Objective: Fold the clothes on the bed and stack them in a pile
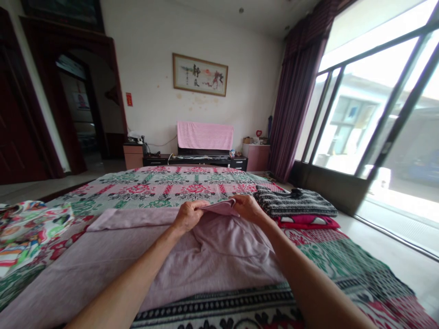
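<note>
A dusty pink long-sleeved top [161, 265] lies spread over the patterned bedspread, one sleeve stretching toward the lower left. Both hands pinch its far edge, which is lifted a little off the bed. My left hand [190, 215] has thumb and fingers closed on the cloth near the middle of that edge. A short way to the right, my right hand [247, 208] grips the same edge, with a raised fold of fabric between the two hands. Wrinkles run through the cloth below them.
Right of the top sits a stack of folded clothes [295, 203], black-and-white knit above red. A multicoloured printed cloth [34, 233] lies on the left. The floral bedspread [195, 187] reaches toward a low black cabinet [206, 161], where a pink cloth [205, 135] covers a screen. Glass doors [356, 119] stand at right.
</note>
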`<action>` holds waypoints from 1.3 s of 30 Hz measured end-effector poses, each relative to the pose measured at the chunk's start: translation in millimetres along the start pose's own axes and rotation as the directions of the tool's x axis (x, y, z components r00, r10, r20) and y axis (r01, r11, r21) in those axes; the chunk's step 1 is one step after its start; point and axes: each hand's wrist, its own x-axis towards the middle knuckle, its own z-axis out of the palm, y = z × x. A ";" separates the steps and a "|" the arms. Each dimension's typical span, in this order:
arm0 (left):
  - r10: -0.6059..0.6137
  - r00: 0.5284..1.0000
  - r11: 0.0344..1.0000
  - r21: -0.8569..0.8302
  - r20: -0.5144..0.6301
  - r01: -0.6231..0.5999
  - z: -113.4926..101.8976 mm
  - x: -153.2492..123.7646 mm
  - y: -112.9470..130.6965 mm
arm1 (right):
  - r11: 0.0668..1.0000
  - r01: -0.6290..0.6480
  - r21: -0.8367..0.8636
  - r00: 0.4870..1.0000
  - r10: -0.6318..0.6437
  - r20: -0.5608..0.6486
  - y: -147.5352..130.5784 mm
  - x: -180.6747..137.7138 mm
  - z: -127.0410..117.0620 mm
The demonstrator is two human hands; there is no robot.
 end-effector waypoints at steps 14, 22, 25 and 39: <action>-0.024 0.932 0.939 0.329 0.363 -0.104 -35.7 -4.9 21.4 | 0.906 -0.422 0.006 0.892 0.415 0.178 20.2 0.6 -23.0; -0.141 0.986 0.807 0.587 0.093 0.060 -34.7 -3.1 -4.3 | 0.840 -0.510 -0.188 0.857 0.514 -0.032 31.7 1.0 -5.7; -0.108 0.976 0.838 0.545 0.191 -0.014 -35.2 -4.9 -11.1 | 0.834 -0.501 -0.230 0.861 0.508 -0.031 31.9 -2.5 0.1; 0.261 0.810 0.839 0.292 0.525 -0.459 12.2 -27.7 39.1 | 0.900 -0.233 -0.367 0.972 0.223 -0.071 45.1 -9.6 19.3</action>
